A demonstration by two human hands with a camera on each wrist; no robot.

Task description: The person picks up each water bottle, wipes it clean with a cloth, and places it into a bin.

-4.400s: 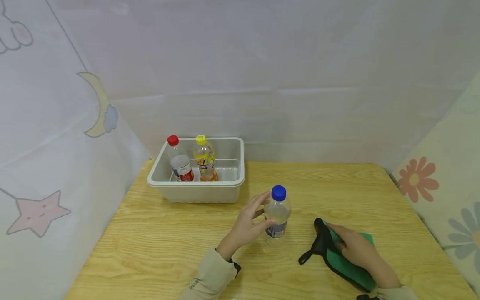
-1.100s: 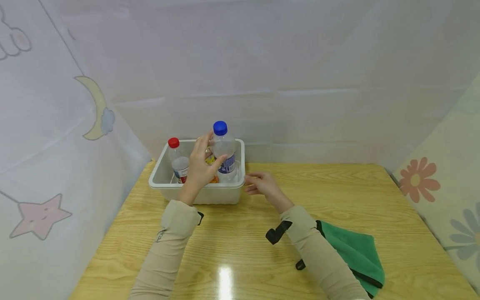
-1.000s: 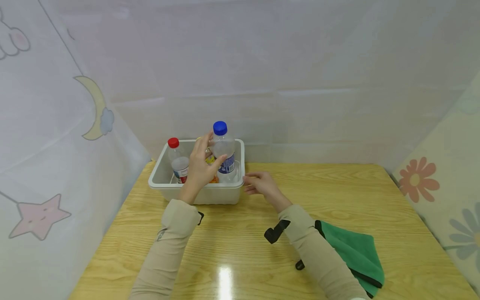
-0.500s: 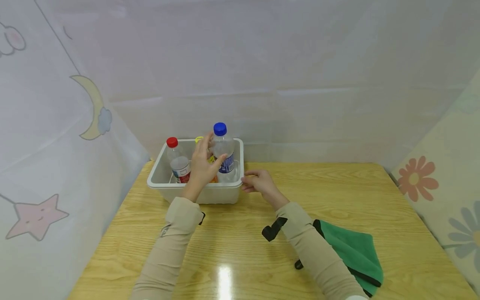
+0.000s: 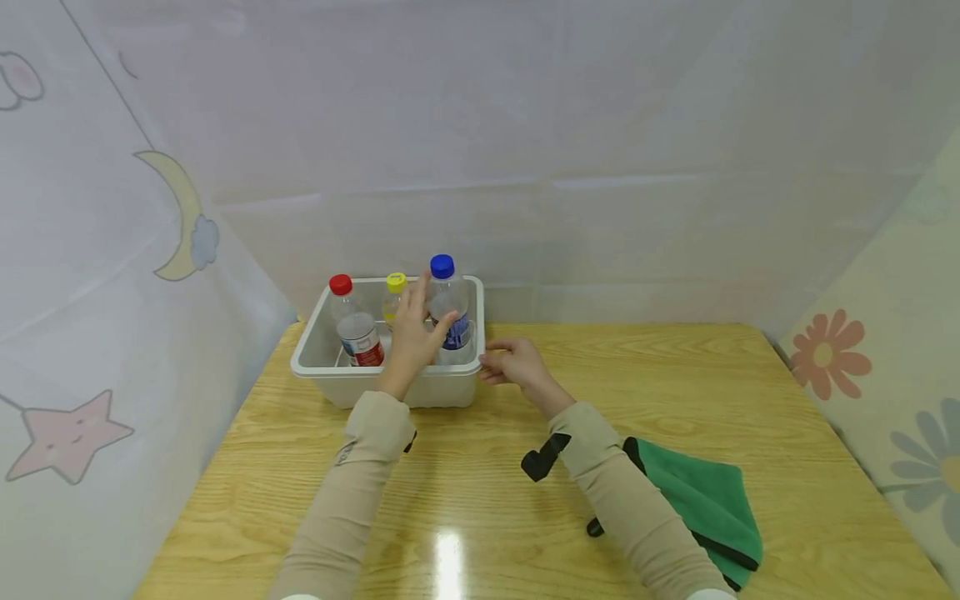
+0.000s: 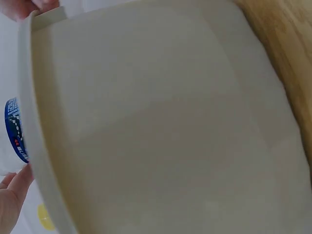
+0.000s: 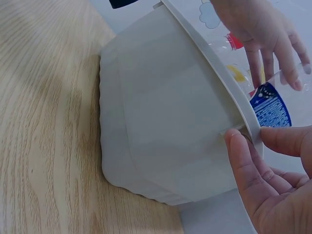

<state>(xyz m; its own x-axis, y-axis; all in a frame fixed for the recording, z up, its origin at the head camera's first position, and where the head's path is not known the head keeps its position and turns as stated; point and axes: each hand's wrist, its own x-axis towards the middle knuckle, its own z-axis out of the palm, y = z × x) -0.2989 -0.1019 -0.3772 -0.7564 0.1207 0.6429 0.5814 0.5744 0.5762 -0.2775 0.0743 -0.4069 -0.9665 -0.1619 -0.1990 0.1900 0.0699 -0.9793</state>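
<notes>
My left hand holds a clear plastic bottle with a blue cap and blue label, fingers at its left side and thumb across its front. The bottle stands upright within the right part of a light grey plastic bin. At the bin's right front corner, my right hand pinches the rim; in the right wrist view its thumb is over the rim and its fingers are beneath. Inside the bin are also a red-capped bottle on the left and a yellow-capped bottle, mostly hidden behind my left hand.
A green cloth with black edging lies on the wooden table at the right, partly under my right forearm. Behind the bin rises a pale cloth wall; printed side walls stand left and right.
Seconds ago the blue-capped bottle stood on the table and my right hand rested on the cloth. The bottle is now in the bin, slightly lower than half a second ago; my right hand is at the rim.
</notes>
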